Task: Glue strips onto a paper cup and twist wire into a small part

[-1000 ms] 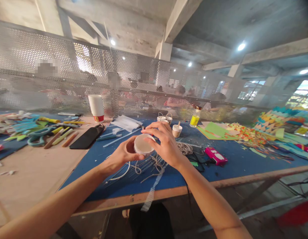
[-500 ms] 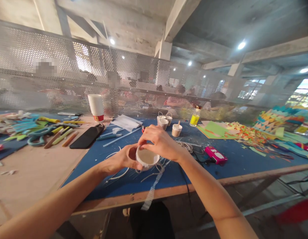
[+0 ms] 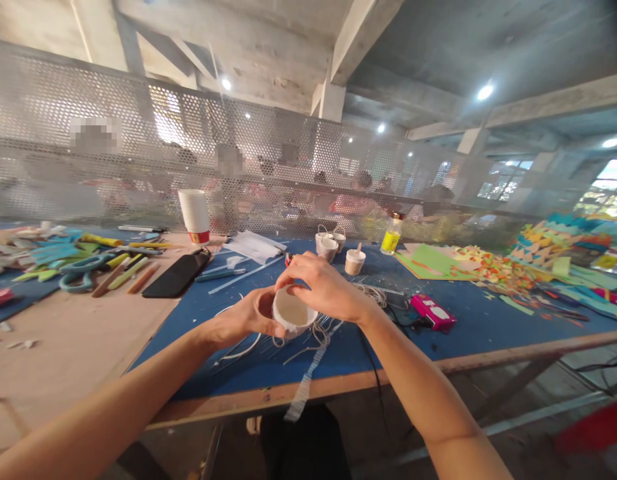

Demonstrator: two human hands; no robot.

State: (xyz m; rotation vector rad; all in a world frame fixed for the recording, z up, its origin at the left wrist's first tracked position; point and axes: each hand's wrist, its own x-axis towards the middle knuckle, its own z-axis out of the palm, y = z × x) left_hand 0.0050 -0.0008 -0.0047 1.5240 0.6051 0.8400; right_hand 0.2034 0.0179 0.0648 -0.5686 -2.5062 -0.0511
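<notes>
The far rim of the white cup is hard to follow, because the right hand covers it; the fingertips curl down over that rim, and I cannot tell whether they pinch the wall or only rest on it. The left hand grips the cup from the left side, thumb along the near outer wall, its other fingers mostly out of sight behind. So the cup sits between the two hands, tilted with its mouth toward the viewer, raised in front of the blue table top. A small red thing just beyond the right hand's fingers is too small to make out. Below the cup, loops of string are partly hidden by it, and the right hand and wrist cover part of a coil of string. Beyond the right hand stand two small cups with string loops, the front one overlapping the back one; just right of them is a third cup with a stick in it. Through the holed metal screen, people show only as blurs. Both forearms run out of view at the bottom, and a red shape at lower right is cut off by the edge and cannot be made out.
</notes>
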